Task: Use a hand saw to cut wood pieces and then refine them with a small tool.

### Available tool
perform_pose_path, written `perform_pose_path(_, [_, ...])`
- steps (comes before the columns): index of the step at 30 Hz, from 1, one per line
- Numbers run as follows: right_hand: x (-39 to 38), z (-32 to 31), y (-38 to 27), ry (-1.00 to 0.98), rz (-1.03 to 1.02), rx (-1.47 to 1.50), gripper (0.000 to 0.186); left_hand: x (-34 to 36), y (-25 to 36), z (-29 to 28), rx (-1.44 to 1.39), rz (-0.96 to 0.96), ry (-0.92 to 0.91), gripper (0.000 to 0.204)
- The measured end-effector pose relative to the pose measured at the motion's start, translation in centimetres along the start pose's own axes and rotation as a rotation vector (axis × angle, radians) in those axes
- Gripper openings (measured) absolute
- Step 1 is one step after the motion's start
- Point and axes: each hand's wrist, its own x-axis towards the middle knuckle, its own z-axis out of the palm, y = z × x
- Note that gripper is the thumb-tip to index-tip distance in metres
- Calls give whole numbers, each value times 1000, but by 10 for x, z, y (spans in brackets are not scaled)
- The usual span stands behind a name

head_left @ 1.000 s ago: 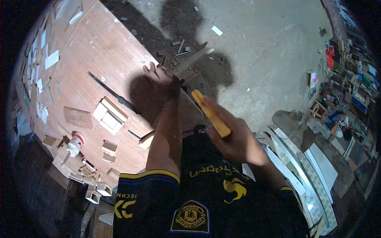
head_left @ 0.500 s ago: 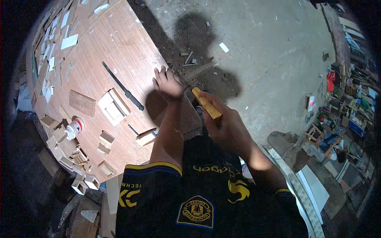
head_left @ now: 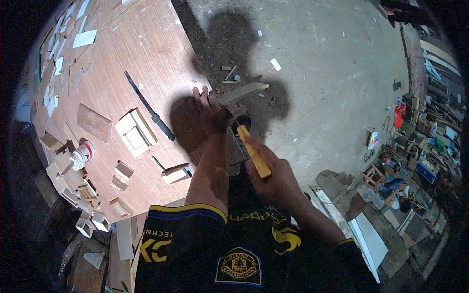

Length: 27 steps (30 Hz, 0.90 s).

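Note:
My left hand (head_left: 212,110) is at the edge of the worktable (head_left: 151,41), fingers curled over a pale wooden strip (head_left: 251,89) that sticks out past the edge. My right hand (head_left: 276,178) grips the yellow wooden handle (head_left: 254,151) of a hand saw, whose blade reaches toward the strip beside my left hand, partly in shadow. A long dark tool (head_left: 149,107) lies on the table to the left, near a pale wooden piece with inset panels (head_left: 134,132). A small dark-handled tool (head_left: 161,166) lies below these.
A white tub (head_left: 82,155), small wooden boxes (head_left: 92,222) and white offcuts (head_left: 84,38) are on the table. The concrete floor (head_left: 332,97) has scattered scraps. Clutter, including a red bag (head_left: 399,115), lines the right side. Boards (head_left: 369,237) lie at lower right.
The view has shifted. My right hand and saw handle dropped slightly downward since half a second ago. My left fingers, more spread then, are bent at the edge, and the strip shows more clearly.

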Motion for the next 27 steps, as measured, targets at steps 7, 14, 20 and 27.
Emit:
perform_pose_path(7, [5, -5, -6, -12, 46, -36, 50, -3, -8, 2, 72, -22, 49, 57])
perform_pose_path(14, [-5, -22, -22, -80, 222, 38, 45, 14, 12, -25, 266, 94, -76, 71])
perform_pose_path(20, [-24, -32, -22, -86, 73, -51, 45, 6, 0, -14, 128, 58, 29, 78])
perform_pose_path(27, [-6, -21, -14, -116, 218, -15, 46, 9, 5, -12, 77, 85, 16, 65])
